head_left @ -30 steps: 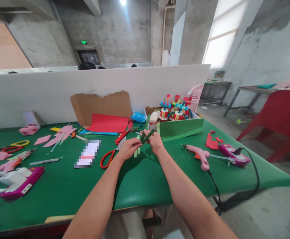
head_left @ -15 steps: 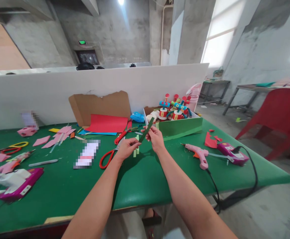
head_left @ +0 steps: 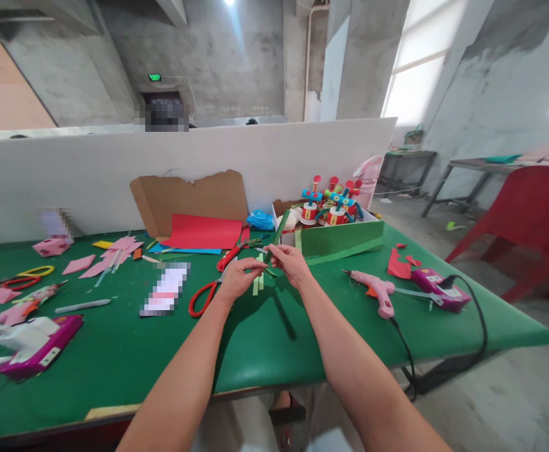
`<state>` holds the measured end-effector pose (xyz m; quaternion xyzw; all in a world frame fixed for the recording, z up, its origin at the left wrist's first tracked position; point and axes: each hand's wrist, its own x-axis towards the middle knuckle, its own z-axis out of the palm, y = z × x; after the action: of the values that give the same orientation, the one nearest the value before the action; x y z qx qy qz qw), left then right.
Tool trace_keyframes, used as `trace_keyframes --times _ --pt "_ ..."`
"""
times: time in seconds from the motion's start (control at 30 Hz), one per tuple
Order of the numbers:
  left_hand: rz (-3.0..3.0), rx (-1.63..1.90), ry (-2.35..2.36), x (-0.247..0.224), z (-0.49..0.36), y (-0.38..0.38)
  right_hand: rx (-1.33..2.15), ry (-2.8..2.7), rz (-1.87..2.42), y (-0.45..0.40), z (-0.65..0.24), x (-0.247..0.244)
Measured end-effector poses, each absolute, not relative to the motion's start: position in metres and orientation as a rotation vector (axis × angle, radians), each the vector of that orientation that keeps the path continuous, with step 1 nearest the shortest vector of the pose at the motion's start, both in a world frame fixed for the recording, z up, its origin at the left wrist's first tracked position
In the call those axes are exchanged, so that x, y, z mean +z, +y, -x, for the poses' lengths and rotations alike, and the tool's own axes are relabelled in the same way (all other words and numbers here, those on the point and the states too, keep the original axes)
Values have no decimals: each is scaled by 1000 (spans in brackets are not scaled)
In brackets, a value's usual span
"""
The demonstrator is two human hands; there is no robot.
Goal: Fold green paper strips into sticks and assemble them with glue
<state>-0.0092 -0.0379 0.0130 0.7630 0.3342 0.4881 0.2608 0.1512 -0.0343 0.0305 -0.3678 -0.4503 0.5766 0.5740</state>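
In the middle of the table, my right hand (head_left: 290, 263) pinches a dark green paper strip (head_left: 281, 227) that stands up at a slant from the fingers. My left hand (head_left: 242, 278) meets it from the left, thumb and finger pinched at the strip's lower end, where a short green piece bends out. Under the hands lie light green paper strips (head_left: 258, 282). Red-handled scissors (head_left: 202, 300) lie just left of my left hand. Beyond them is another red-handled tool (head_left: 229, 256), partly hidden.
A box (head_left: 340, 242) at the back holds several red-and-blue paper figures (head_left: 309, 210). A pink glue gun (head_left: 373, 289) lies right, wired near a purple power strip (head_left: 438, 292). Red paper (head_left: 203, 233), pink scraps (head_left: 114, 254) and another power strip (head_left: 43, 351) are left.
The dark green strip now stands steeper and higher, with a bent piece showing below. My hands have shifted only slightly, the fingers drawing close together.
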Motion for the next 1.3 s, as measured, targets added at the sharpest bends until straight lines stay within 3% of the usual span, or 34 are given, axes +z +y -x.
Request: trace_keyframes --times 0.37,0.8,1.3 --pt "-1368 1051 923 28 8 -47 1277 -1104 913 -36 -151 33" --pt "-1599 693 832 35 12 -58 1259 -867 847 -31 -167 38" --pt "-2144 932 1207 20 4 -46 1275 -1174 926 -36 -152 33"
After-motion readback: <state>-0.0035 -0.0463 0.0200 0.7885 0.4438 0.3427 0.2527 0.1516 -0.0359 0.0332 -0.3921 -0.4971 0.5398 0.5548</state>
